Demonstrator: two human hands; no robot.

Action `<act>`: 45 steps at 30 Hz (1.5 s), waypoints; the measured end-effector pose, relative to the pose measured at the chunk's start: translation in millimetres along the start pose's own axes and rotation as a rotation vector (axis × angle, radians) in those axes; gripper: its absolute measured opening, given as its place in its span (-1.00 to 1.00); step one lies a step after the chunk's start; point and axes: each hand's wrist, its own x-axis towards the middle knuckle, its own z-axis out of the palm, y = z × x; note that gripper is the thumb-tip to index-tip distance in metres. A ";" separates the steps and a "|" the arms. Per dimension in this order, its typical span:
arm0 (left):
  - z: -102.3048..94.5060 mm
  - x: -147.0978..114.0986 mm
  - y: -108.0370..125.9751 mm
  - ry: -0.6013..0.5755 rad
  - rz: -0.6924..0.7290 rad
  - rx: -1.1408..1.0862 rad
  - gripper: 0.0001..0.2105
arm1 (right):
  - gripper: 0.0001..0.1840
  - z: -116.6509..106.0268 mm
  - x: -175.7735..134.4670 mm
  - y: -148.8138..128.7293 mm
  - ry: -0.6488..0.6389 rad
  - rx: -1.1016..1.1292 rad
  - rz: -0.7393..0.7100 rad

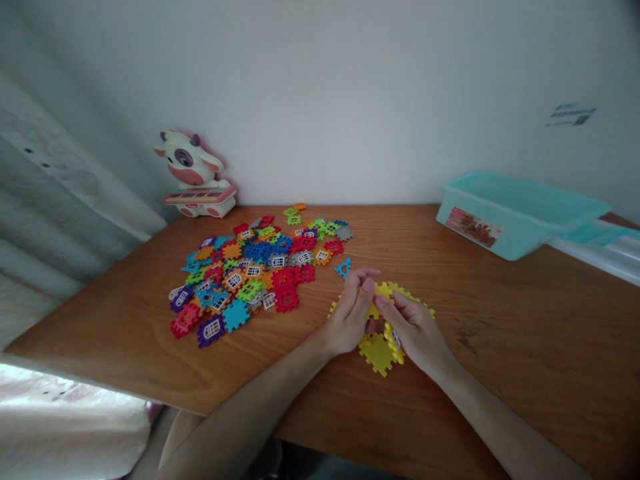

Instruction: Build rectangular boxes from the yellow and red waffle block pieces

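Near the front of the wooden table, my left hand (353, 312) and my right hand (414, 328) come together over yellow interlocking building tiles (377, 353). Fingers and thumbs of both hands press on one upper yellow tile, the left from its left side and the right from its right. Below my right palm a yellow tile stands on edge, with a bit of white window insert showing. Another yellow tile lies in front, toward me, and more yellow edges show behind the hands. My fingers hide part of how the tiles join. A blue triangular piece (343, 268) lies just beyond my left hand.
A wide heap of colourful interlocking tiles (257, 252), some with white windows, spreads over the table's left half. A cow-shaped toy keyboard (197, 180) stands at the back left. At the back right sits a turquoise plastic bin (520, 223), with a clear lid-like piece (610, 253) beside it.
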 end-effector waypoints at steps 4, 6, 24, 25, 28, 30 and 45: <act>-1.7 5.7 4.4 -0.097 -0.030 -0.213 -0.49 | -0.48 -2.4 0.5 -3.8 -0.059 0.121 0.040; -5.0 8.6 11.0 -0.128 -0.008 -0.295 -0.51 | -0.50 -4.8 0.9 -5.6 -0.071 0.232 0.061; -22.1 17.9 5.6 -0.190 -0.053 -0.359 -0.63 | -0.45 -15.0 4.6 -1.2 -0.085 0.238 0.071; -21.2 18.2 6.9 -0.176 -0.050 -0.361 -0.64 | -0.43 -14.3 4.5 -2.6 -0.085 0.200 0.060; -19.2 17.8 10.4 -0.144 -0.077 -0.255 -0.65 | -0.40 -12.4 3.5 -9.3 -0.073 0.108 0.037; -17.8 16.4 11.6 -0.155 -0.125 -0.144 -0.64 | -0.39 -12.3 3.0 -11.4 -0.062 0.084 0.027; -11.6 23.2 12.9 0.056 -0.260 -0.656 -0.70 | -0.50 -24.1 12.2 -7.7 0.010 0.456 0.148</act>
